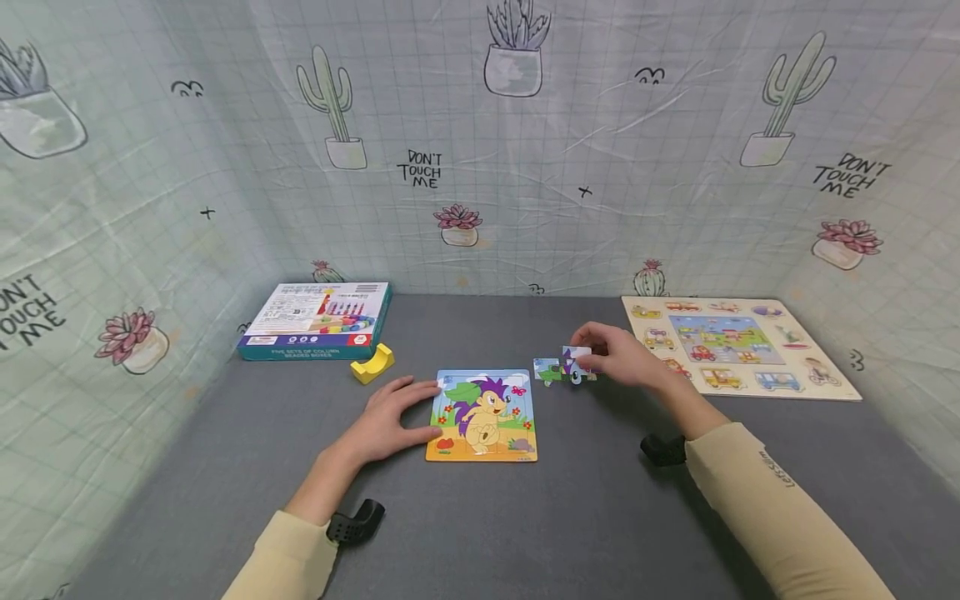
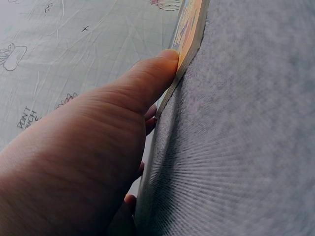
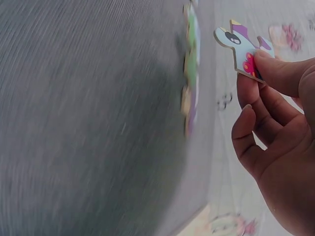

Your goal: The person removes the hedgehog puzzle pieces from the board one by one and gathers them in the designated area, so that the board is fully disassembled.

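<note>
In the head view a square hedgehog puzzle board (image 1: pixel 482 417) lies on the grey table. My left hand (image 1: pixel 386 421) rests at its left edge, thumb and fingertips on the rim; the left wrist view shows the thumb of my left hand (image 2: pixel 88 132) against the board's edge (image 2: pixel 194 37). To the right of the board, my right hand (image 1: pixel 618 354) pinches a jigsaw piece (image 1: pixel 576 356) above the table. Seen from the right wrist, thumb and forefinger of that hand (image 3: pixel 280 113) hold the light blue piece (image 3: pixel 241 49) with a pink patch. Joined or adjacent pieces (image 1: pixel 548 372) lie beside it.
A boxed set (image 1: pixel 318 321) stands at the back left, with a yellow curved block (image 1: pixel 372 364) at its front corner. A larger picture board (image 1: pixel 738 346) with vehicles lies at the back right. A patterned cloth (image 1: pixel 525 167) hangs behind the table.
</note>
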`<state>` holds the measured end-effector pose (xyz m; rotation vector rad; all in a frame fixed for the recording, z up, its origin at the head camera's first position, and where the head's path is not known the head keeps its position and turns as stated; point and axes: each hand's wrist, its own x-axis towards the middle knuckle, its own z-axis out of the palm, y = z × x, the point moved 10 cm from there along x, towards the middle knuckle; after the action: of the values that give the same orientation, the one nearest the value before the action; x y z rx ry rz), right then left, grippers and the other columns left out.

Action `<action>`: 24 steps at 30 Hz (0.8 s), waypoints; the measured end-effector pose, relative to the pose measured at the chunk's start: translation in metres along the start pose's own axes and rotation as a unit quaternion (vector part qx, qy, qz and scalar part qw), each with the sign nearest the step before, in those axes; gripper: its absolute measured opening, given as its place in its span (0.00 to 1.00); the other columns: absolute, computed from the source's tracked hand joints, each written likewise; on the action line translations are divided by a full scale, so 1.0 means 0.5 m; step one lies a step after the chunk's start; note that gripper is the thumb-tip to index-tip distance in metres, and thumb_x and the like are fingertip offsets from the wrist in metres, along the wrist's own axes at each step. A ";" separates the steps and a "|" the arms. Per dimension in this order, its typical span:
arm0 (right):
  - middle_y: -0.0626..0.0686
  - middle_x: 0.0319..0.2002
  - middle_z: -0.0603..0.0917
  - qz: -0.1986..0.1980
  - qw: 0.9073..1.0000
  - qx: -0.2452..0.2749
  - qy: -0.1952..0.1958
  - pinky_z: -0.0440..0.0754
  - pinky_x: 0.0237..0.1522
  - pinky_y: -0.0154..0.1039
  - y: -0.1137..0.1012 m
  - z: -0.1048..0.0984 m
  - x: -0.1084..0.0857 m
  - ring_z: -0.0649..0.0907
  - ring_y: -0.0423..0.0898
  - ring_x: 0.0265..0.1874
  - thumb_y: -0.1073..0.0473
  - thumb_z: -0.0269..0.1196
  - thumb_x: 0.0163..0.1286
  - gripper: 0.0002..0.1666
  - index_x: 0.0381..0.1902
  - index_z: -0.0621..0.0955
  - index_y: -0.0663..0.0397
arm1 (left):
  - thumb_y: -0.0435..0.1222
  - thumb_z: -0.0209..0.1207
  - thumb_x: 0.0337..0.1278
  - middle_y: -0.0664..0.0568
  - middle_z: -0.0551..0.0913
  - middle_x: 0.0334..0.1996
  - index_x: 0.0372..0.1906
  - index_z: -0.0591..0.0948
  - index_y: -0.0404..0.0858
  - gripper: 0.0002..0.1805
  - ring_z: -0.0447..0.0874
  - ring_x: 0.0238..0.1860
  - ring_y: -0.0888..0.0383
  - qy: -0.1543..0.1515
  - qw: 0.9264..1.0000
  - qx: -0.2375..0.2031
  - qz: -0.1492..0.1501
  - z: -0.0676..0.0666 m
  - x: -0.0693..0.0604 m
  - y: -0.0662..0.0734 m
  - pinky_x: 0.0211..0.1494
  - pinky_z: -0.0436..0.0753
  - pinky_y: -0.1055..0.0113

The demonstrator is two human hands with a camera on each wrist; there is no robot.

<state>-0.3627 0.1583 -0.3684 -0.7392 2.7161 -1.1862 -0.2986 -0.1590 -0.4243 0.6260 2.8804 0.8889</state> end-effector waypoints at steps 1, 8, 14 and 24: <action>0.57 0.45 0.84 0.005 1.000 0.001 -0.001 0.77 0.40 0.45 0.009 -0.004 -0.003 0.80 0.49 0.39 0.67 0.63 0.72 0.10 0.49 0.79 0.61 | 0.55 0.69 0.56 0.48 0.71 0.71 0.71 0.75 0.47 0.38 0.52 0.76 0.38 0.000 1.000 0.000 -0.002 0.001 0.000 0.000 0.70 0.52 0.30; 0.57 0.44 0.84 0.016 1.000 0.003 -0.003 0.78 0.38 0.44 0.059 -0.025 -0.023 0.81 0.49 0.37 0.68 0.62 0.73 0.09 0.49 0.78 0.62 | 0.55 0.69 0.56 0.48 0.72 0.71 0.70 0.75 0.47 0.38 0.52 0.76 0.38 0.001 1.000 0.002 -0.005 0.002 0.000 0.000 0.69 0.53 0.29; 0.57 0.43 0.84 0.028 0.999 -0.017 -0.005 0.77 0.41 0.46 0.087 -0.042 -0.036 0.81 0.50 0.40 0.67 0.64 0.72 0.10 0.48 0.79 0.63 | 0.56 0.69 0.56 0.48 0.71 0.71 0.71 0.75 0.47 0.38 0.52 0.76 0.38 0.000 1.000 0.001 -0.005 0.005 0.001 -0.004 0.69 0.53 0.29; 0.56 0.41 0.83 0.047 0.998 -0.046 -0.013 0.76 0.38 0.42 0.115 -0.058 -0.049 0.78 0.49 0.36 0.67 0.65 0.70 0.13 0.50 0.80 0.67 | 0.55 0.69 0.56 0.48 0.72 0.70 0.71 0.75 0.47 0.38 0.52 0.76 0.38 0.001 1.000 0.006 -0.001 0.003 0.002 -0.002 0.69 0.53 0.29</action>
<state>-0.3715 0.2228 -0.3918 -0.6246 2.7656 -1.0299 -0.2996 -0.1587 -0.4258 0.6245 2.8889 0.8742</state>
